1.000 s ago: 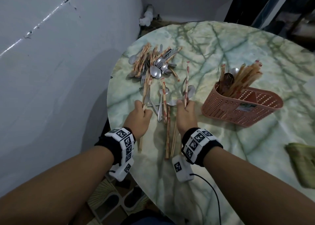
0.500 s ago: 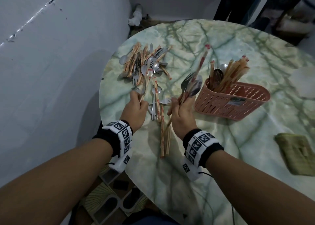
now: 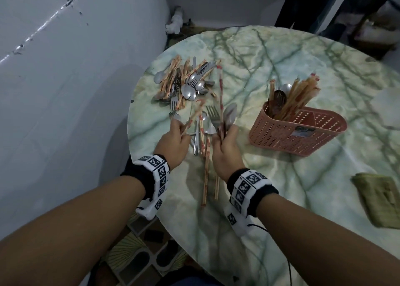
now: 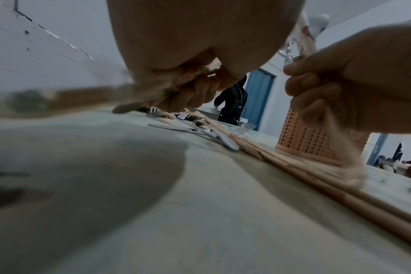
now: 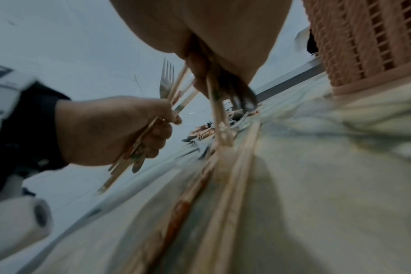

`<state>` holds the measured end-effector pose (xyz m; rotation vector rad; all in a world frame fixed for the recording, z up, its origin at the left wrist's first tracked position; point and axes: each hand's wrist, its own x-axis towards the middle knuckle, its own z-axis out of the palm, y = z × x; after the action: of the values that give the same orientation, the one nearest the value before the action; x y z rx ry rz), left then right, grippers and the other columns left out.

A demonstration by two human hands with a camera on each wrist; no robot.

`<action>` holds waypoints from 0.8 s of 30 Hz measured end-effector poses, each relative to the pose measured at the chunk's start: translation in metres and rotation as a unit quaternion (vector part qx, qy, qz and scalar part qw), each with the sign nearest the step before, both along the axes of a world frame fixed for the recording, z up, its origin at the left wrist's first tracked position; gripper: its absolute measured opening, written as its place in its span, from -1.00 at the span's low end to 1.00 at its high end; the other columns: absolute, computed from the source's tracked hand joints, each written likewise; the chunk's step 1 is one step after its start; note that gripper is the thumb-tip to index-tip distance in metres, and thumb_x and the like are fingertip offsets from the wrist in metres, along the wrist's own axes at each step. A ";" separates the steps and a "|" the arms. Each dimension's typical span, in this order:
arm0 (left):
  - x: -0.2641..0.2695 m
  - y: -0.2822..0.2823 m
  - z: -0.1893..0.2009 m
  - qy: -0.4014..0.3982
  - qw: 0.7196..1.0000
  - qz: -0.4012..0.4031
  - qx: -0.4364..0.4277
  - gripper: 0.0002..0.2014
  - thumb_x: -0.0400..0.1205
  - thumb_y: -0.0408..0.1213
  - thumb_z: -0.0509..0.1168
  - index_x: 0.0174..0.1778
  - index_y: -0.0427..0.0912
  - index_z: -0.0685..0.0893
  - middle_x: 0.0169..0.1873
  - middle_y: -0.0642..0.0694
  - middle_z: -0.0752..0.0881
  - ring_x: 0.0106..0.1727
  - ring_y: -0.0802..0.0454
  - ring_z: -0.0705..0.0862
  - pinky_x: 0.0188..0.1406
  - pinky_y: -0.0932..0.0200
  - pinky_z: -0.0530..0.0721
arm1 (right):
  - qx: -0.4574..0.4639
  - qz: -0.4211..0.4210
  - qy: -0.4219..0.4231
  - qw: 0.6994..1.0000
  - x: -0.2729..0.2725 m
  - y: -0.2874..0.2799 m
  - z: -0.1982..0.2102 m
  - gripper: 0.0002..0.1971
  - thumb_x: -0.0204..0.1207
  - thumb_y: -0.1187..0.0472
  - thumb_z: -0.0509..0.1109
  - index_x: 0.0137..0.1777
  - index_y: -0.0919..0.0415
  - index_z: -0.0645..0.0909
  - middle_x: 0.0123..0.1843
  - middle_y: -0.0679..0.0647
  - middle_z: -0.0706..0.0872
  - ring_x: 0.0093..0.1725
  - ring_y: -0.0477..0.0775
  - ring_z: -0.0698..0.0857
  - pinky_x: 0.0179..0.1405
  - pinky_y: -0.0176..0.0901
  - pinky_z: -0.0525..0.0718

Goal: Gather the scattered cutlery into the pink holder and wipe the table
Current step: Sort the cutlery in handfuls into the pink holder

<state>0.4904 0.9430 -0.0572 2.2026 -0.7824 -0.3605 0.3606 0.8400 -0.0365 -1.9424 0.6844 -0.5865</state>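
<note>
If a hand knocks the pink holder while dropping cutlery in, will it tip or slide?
The pink holder probably slides: its perforated plastic looks light and the marble table looks smooth. It may tip too: the chopsticks all lean in one end compartment, the rest looks empty.

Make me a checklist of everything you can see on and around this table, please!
Surface: round green marble table, partly strewn.
Job's things: pink holder upright, chopsticks and spoons in one end; cutlery pile at the far left edge; loose chopsticks and a spoon between the hands; green cloth at the right edge.
Clutter: nothing seen.
Grippers: left hand grips chopsticks and a fork; right hand grips a chopstick, fork and spoon.
Cables: black cable by the right wrist.
Surroundings: grey wall left; a person in black beyond.
</note>
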 end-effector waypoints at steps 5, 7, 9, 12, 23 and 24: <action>0.016 -0.006 -0.009 -0.061 0.993 -0.021 0.097 -0.74 0.70 0.06 0.31 0.14 -0.02 0.59 -0.17 -0.05 0.76 -0.17 -0.12 0.72 -0.14 -0.05 0.73 | 0.003 -0.053 0.132 0.990 0.006 -0.017 -0.004 -0.74 0.73 0.10 0.32 0.24 0.19 0.36 -0.13 0.02 0.67 -0.12 0.18 0.72 -0.20 -0.04 0.58; 0.021 -0.011 -0.012 -0.095 0.984 -0.048 0.140 -0.75 0.72 0.05 0.28 0.15 -0.02 0.65 -0.11 -0.08 0.78 -0.11 -0.17 0.73 -0.11 -0.07 0.74 | -0.012 -0.058 0.228 0.972 0.002 -0.020 -0.013 -0.57 0.68 0.07 0.37 0.39 0.26 0.34 0.15 0.20 0.68 0.08 0.31 0.73 -0.06 0.00 0.64; 0.026 -0.016 -0.012 -0.119 0.973 -0.074 0.181 -0.78 0.74 0.00 0.27 0.15 -0.03 0.69 -0.07 -0.13 0.79 -0.07 -0.20 0.73 -0.09 -0.06 0.73 | -0.030 -0.047 0.310 0.949 -0.003 -0.018 -0.020 -0.47 0.64 0.09 0.41 0.46 0.31 0.31 0.39 0.30 0.54 0.18 0.39 0.69 -0.02 0.02 0.61; 0.030 -0.020 -0.012 -0.129 0.970 -0.079 0.189 -0.85 0.71 -0.07 0.30 0.10 0.02 0.71 -0.10 -0.13 0.79 -0.08 -0.22 0.73 -0.09 -0.07 0.75 | -0.044 -0.015 0.341 0.939 -0.010 -0.018 -0.022 -0.57 0.63 0.17 0.43 0.35 0.30 0.34 0.34 0.31 0.56 0.13 0.39 0.71 -0.06 -0.01 0.62; 0.026 -0.018 -0.014 -0.076 0.992 -0.012 0.102 -0.76 0.79 -0.02 0.17 0.00 -0.10 0.60 -0.29 -0.11 0.71 -0.26 -0.19 0.70 -0.23 -0.07 0.71 | 0.064 -0.085 0.271 0.957 -0.004 -0.033 -0.016 -0.69 0.63 -0.06 0.29 0.09 0.19 0.62 -0.04 0.16 0.74 -0.14 0.17 0.68 -0.24 -0.10 0.51; 0.027 -0.016 -0.013 -0.080 0.992 0.007 0.094 -0.74 0.81 -0.03 0.13 0.05 -0.13 0.59 -0.25 -0.14 0.73 -0.22 -0.23 0.70 -0.19 -0.11 0.71 | 0.068 -0.083 0.251 0.962 -0.001 -0.032 -0.016 -0.70 0.65 -0.06 0.25 0.09 0.18 0.60 -0.02 0.16 0.73 -0.12 0.17 0.68 -0.24 -0.09 0.52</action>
<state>0.5178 0.9270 -0.0704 2.4356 -0.8477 -0.2627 0.3595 0.8082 -0.0527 -1.9262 1.1826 -0.1303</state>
